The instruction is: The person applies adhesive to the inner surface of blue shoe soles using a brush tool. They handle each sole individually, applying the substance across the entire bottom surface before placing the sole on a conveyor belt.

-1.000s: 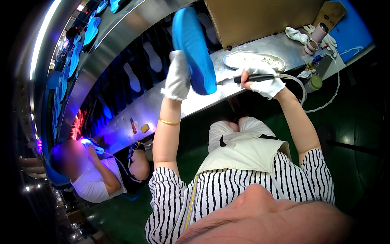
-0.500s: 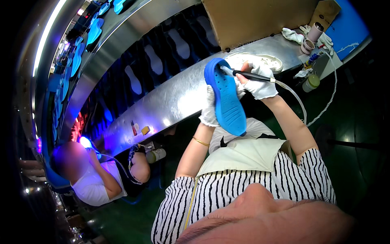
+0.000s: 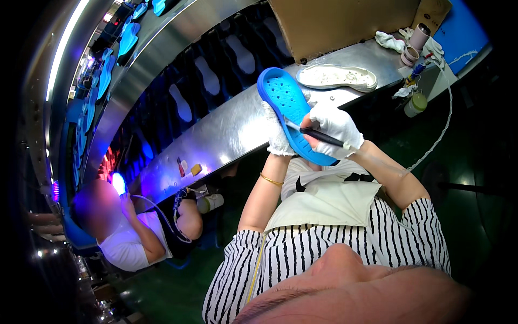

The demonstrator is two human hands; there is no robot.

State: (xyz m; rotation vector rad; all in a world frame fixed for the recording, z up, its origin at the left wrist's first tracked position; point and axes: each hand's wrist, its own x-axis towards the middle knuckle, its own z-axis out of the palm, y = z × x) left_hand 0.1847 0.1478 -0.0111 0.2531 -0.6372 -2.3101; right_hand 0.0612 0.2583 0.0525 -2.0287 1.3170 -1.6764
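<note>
A bright blue shoe sole [image 3: 285,96] with small holes at its wide far end is tilted over the near edge of the metal bench. My left hand [image 3: 276,135], in a white glove with bare fingertips hidden behind, grips its left side. In my gloved right hand [image 3: 339,128] is a black-handled brush [image 3: 325,137], pinched between thumb and fingers. Its pale tip touches the inside of the sole near the left rim, about midway along. A thin hose trails from the brush's back end over my right forearm. Beyond the sole lies a white sole [image 3: 337,77] on the bench.
Behind the metal bench [image 3: 216,141] runs a dark line bearing grey insole-shaped pieces [image 3: 207,75]. A cardboard box [image 3: 345,27] stands at the back; a mug [image 3: 411,54], gloves and a jar [image 3: 415,105] are at right. A co-worker [image 3: 132,237] sits left near a glowing lamp.
The brush has moved from the sole's far end down to its middle, toward me. The sole has shifted left and slightly away, uncovering the white sole. The co-worker's lamp has moved slightly.
</note>
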